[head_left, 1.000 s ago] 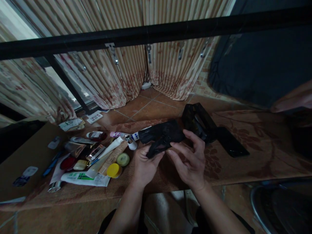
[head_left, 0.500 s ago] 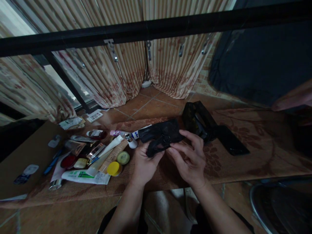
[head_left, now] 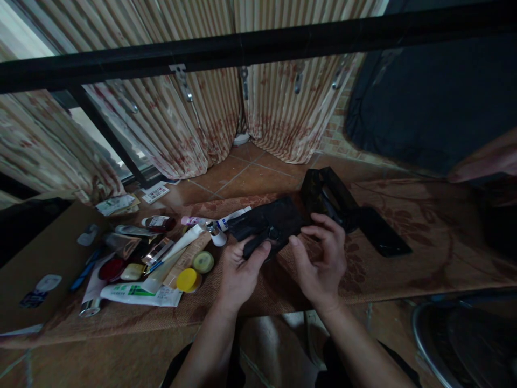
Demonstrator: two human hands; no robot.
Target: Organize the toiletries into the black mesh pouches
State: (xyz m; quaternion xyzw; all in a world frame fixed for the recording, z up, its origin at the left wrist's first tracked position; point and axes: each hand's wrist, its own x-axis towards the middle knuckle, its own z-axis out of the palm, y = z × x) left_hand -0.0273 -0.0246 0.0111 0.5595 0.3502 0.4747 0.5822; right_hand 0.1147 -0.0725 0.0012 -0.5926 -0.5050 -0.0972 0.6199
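At 9 o'clock from your hands: cardboard box (head_left: 40, 253), flat on the counter (head_left: 424, 242). From 9 to 10 o'clock, between the box and you, there's a heap of toiletries: red tin (head_left: 108, 268), white tube (head_left: 137, 293) with green print, yellow cap (head_left: 189, 279), pale green jar (head_left: 203, 261), and a small white bottle (head_left: 218, 236) nearest the pouch.

Your left hand (head_left: 240, 272) is pinched on the lower flap of the black pouch (head_left: 269, 223), thumb on top, fingers under. The pouch lies on the counter at 12 o'clock, just past both hands. A small metal ring sits by the pinch point.

Your right hand (head_left: 323, 264) is slack and grips nothing. Its fingers are spread and curled, tips at the pouch's right edge; can't tell if they touch.

At 1 o'clock, just beside the pouch, is a second black bag (head_left: 329, 196), mouth gaping. A flat black case (head_left: 382, 231) lies past it at 2 o'clock. At 3 o'clock, at the frame edge and well apart, is another person's hand (head_left: 484, 161).

Handling call: the pouch looks thin, soft and light, so it will sag and fold with no stiffness to lever against. Probably not fragile, maybe a bit slick. Best holds are a seam, an edge or the ring, one hand per side. The middle would just bunch up.
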